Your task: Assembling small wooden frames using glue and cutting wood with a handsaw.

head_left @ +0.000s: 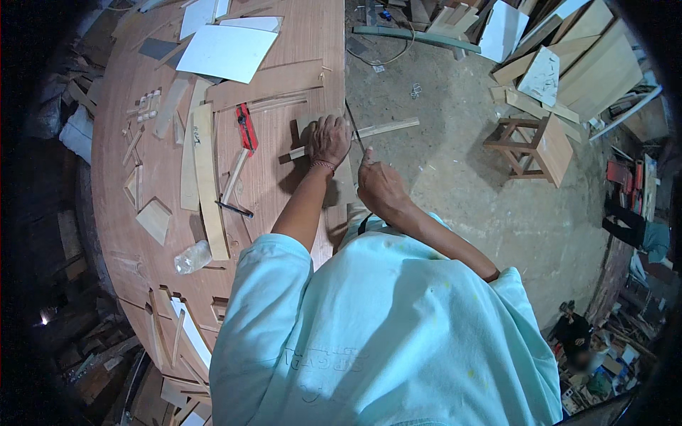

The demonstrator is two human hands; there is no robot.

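The right hand's [382,186] fingers [367,159] are curling closed around a thin dark-bladed tool [357,131], index extending, while the left hand [329,142] is covering a wooden strip [391,128], fingers together, grip hidden, the strip jutting past the table's [266,190] edge above the floor [455,206].

The single head view looks steeply down through a wide fisheye: shirt [398,319] nearest, left hand [331,140] and right hand [383,188] farther off, worktop [305,35] leftward, floor [455,199] rightward.
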